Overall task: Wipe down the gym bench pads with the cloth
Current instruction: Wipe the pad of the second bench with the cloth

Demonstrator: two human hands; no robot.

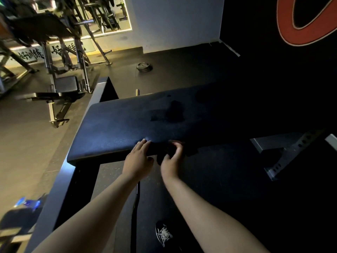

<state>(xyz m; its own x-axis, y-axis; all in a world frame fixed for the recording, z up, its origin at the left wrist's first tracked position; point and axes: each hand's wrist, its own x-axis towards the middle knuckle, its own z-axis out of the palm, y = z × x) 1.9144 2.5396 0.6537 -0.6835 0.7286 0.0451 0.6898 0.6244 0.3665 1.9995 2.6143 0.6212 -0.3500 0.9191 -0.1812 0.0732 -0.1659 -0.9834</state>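
Darkness covers most of the gym, yet the bench pad (127, 121) shows plainly, a long black cushion lying across the middle of the view. The left hand (139, 157) rests on its near edge, fingers straight, its grip holding nothing. Just beside it the right hand (172, 157) curls its grip round a dark cloth (166, 151), hard to make out, bunched against the same edge. A weight plate (144, 67) lies on the floor beyond.

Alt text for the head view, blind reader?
At the near edge of a black bench pad in a dim gym, the left hand rests flat and the right hand grips a dark cloth. A weight plate lies on the floor beyond.
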